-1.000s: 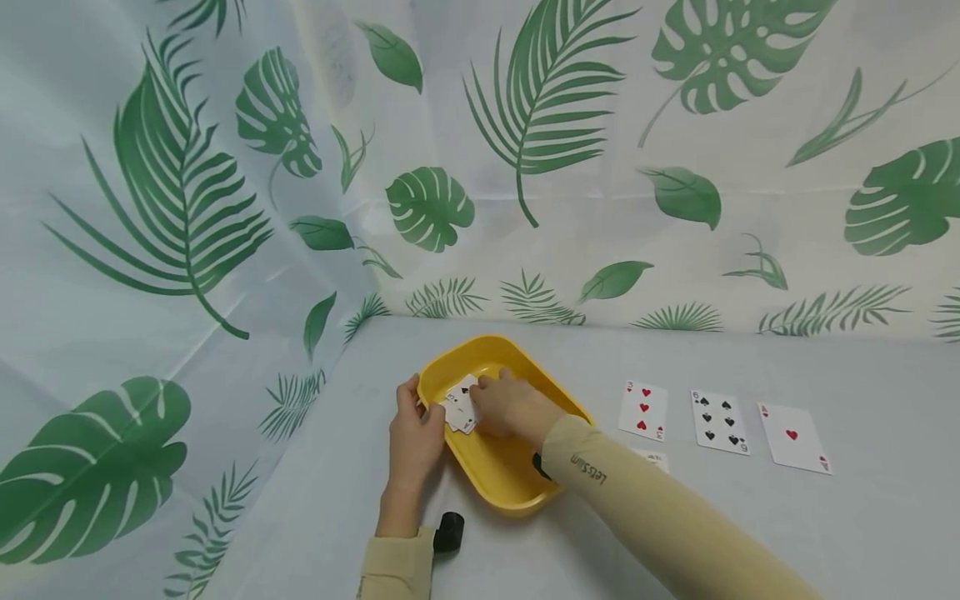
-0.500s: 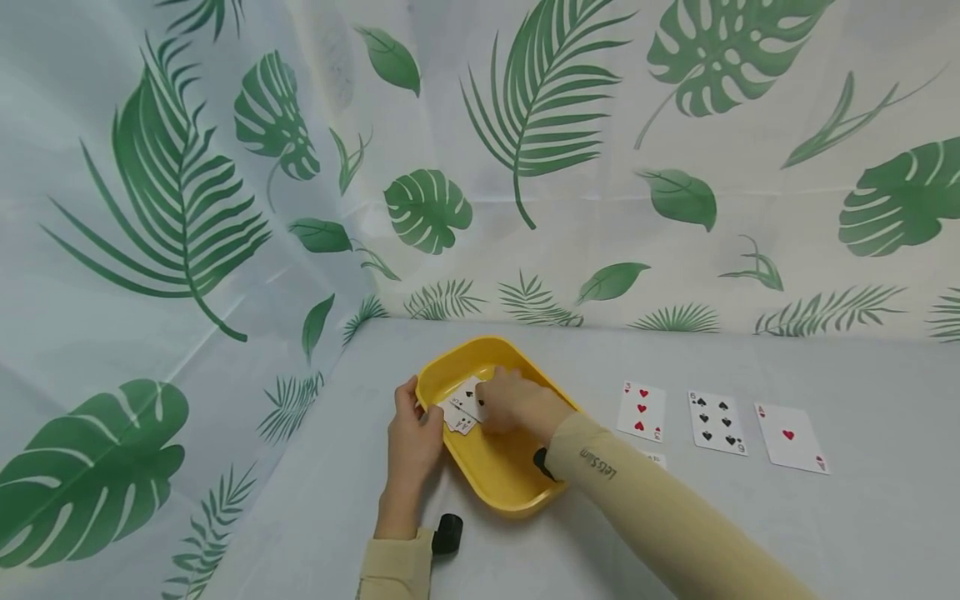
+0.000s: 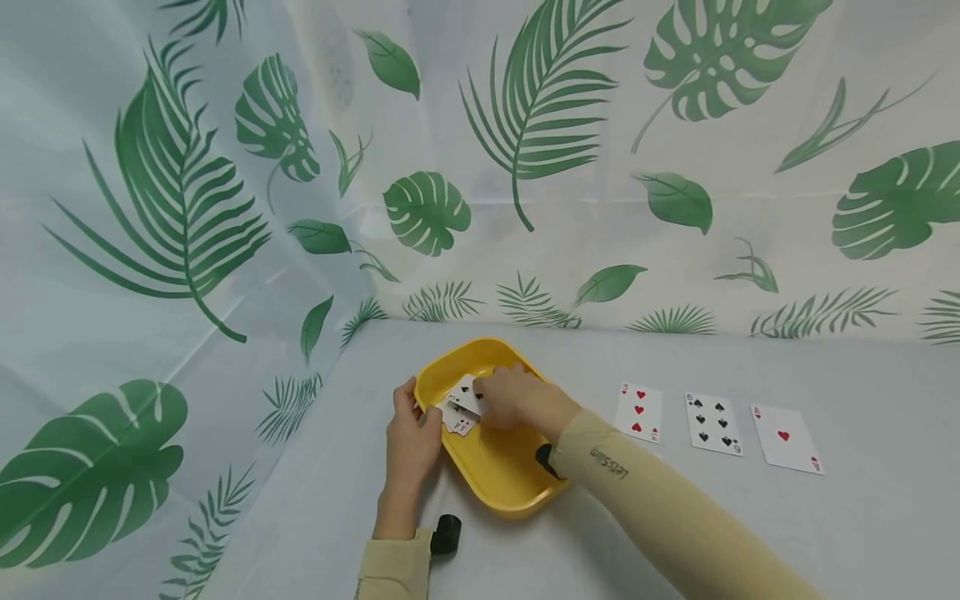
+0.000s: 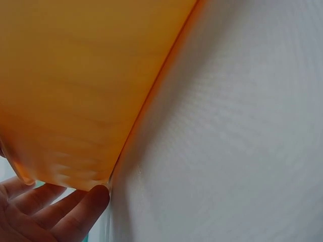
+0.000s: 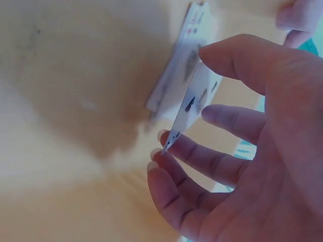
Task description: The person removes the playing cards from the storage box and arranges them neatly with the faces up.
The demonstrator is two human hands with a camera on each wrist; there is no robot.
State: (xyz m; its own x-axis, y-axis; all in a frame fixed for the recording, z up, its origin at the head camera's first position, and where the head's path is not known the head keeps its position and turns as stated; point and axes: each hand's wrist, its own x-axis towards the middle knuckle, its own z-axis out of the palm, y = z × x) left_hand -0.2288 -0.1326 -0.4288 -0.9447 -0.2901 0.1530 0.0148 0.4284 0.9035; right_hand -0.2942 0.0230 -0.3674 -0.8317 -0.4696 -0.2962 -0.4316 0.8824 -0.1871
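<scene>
Lower centre, we find the right hand (image 3: pixel 517 402) pinching a tilted card (image 5: pixel 194 98) over the pile (image 3: pixel 459 423) to its left; the left hand (image 3: pixel 412 442) grips the yellow tray (image 3: pixel 510 477).

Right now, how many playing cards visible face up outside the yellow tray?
3, in a row right of the yellow tray: three of hearts nearest it, six of spades in the middle, ace of hearts farthest. The right sleeve may hide more.

Faintly creased white left wall (image 3: pixel 150 342) and back wall (image 3: pixel 637 233), meeting left of centre, green leaves (image 3: pixel 427 212) on both, pale grey surface (image 3: pixel 847 533) across the lower frame
</scene>
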